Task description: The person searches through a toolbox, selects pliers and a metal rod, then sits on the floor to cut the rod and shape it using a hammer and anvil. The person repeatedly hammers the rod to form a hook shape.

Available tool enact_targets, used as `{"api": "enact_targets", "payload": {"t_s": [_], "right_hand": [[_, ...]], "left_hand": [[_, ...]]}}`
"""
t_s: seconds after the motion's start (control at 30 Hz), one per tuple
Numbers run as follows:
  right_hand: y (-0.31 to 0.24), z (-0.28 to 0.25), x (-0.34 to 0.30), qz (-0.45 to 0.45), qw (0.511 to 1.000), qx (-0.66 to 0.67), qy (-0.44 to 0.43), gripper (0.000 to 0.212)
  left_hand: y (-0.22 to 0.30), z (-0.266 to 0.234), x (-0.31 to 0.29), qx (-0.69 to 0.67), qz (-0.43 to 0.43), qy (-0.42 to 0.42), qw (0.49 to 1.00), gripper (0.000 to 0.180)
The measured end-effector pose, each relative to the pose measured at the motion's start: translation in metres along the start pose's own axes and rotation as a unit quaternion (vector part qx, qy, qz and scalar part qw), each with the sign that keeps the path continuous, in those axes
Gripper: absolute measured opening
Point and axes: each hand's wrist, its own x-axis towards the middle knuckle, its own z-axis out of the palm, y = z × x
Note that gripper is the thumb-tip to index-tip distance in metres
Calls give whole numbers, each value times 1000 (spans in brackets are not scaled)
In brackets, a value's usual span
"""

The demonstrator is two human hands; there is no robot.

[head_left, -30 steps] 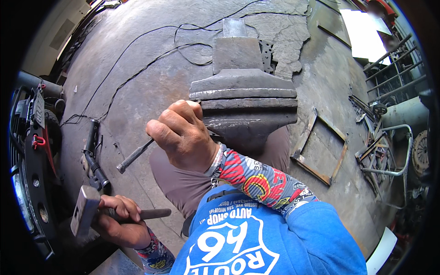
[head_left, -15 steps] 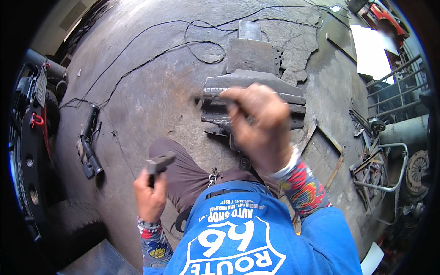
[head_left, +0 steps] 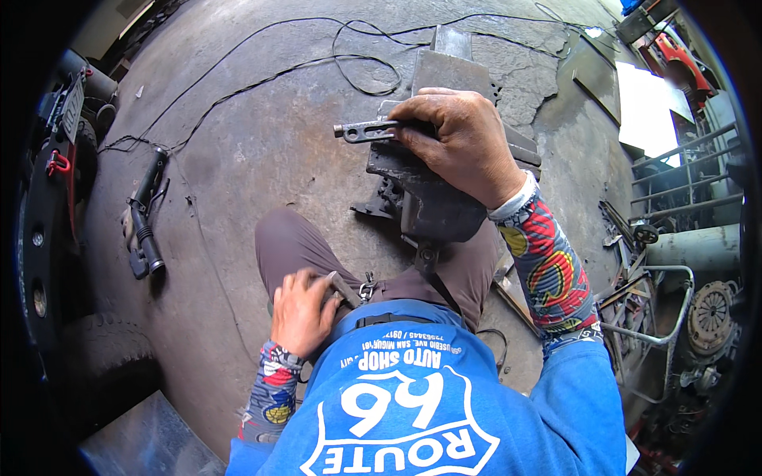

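My right hand pinches a slotted metal link with a rounded head at its left end. It holds this piece flat, above the jaws of a big bench vise, and covers part of them. Low over my lap, my left hand is curled and slightly blurred. A grey rectangular metal block lies against its thumb and fingers, beside my right hand's side of the thigh and a short chain at my waist. Any handle on the block is hidden.
A black angle grinder-like power tool lies on the floor at left. Black cable loops across the far floor. At right are scrap metal, a tubular frame and a clutch plate. A vehicle bumper stands at far left.
My left hand has come down and right to my lap with the metal block. My right hand, blurred before, has moved up slightly and now shows the slotted link clearly.
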Motion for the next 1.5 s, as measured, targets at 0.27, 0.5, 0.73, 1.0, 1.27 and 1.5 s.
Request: {"api": "enact_targets", "payload": {"t_s": [0.27, 0.5, 0.73, 1.0, 1.27, 1.5], "right_hand": [[-2, 3, -4, -47, 995, -83, 11, 16], [-6, 1, -2, -53, 992, -113, 11, 7], [-8, -3, -4, -50, 993, -103, 11, 11], [-4, 1, -9, -45, 993, -112, -12, 16], [-2, 1, -6, -66, 992, -108, 31, 7], [1, 6, -11, -73, 987, -126, 60, 8]], "left_hand": [[15, 114, 104, -232, 75, -110, 964, 54], [32, 261, 126, -298, 99, 22, 949, 36], [93, 276, 113, -716, -219, -454, 483, 39], [160, 259, 118, -890, -205, -235, 332, 56], [173, 306, 111, -863, -20, -314, 395, 39], [174, 79, 82, -886, -89, -453, -49, 48]]}}
